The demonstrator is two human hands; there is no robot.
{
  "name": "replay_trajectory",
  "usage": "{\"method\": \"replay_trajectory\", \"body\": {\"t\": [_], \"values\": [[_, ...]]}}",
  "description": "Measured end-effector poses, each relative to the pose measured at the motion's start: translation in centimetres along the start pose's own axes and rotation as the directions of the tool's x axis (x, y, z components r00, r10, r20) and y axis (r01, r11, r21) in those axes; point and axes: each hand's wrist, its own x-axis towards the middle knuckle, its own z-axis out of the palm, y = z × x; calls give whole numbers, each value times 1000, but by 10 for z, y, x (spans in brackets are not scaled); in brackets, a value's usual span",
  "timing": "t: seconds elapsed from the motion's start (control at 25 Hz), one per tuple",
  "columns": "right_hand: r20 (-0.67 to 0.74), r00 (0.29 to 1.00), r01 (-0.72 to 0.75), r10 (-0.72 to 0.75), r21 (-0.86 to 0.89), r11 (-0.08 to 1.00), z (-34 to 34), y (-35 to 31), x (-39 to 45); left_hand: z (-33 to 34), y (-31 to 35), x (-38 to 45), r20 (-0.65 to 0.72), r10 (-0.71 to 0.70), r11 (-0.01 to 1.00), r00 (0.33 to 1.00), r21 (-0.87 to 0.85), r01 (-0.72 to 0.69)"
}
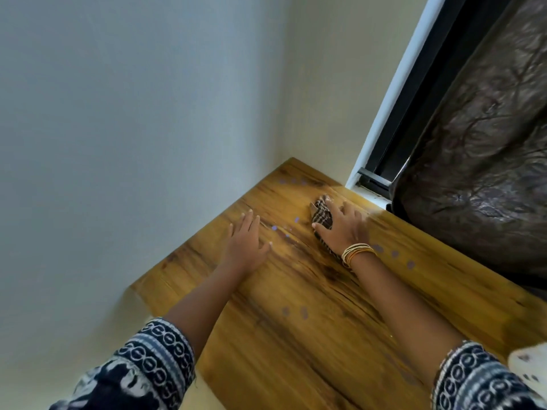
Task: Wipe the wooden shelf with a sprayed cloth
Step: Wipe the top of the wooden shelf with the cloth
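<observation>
No pinch grip is used: the cloth is pinned flat against the wooden shelf under the spread right hand, palm down, fingers fanned wide over it.

Left of that grip, the left hand is laid open and flat on the bare wood, holding nothing; it is judged to be a brace. The wall lies further left, along the shelf edge.

At the grip, a checked dark fabric is seen bunched under the palm, with one end showing beyond the fingertips and the other trailing back under the wrist and bangles. It is judged soft, light and limp, and it will fold or roll if pushed from one edge. Hold is best taken from above, with palm pressure at the bunch's centre. Whether it is damp cannot be told.

The wood looks glossy and hard, so sliding should be easy.

Right of the grip, just past the fingertips, the window frame and a dark crinkled covering are met; the far strip there is probably unwiped.
</observation>
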Motion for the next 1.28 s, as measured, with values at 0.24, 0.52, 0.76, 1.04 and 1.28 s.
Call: {"method": "replay_trajectory", "body": {"t": [0.24, 0.52, 0.76, 1.04, 1.28], "values": [[176, 982, 77, -62, -84, 993, 28, 11, 23, 9, -15, 15, -14, 41, 994, 999, 99, -40], [10, 998, 64, -64, -31, 997, 48, 18, 21, 20, -15, 12, -87, 15, 986, 996, 165, 0], [-98, 993, -61, 68, 69, 996, 57, 16, 36, 22, -17, 14, -113, 14, 987, 993, 162, 4], [-43, 995, -89, 90, 30, 996, 55, 4, 50, 22, -16, 16, -120, 5, 987, 993, 162, 14], [123, 848, 513, -516, 55, 857, 63, -31, 4, 22, -16, 15, -117, 14, 976, 993, 219, 12]]}}
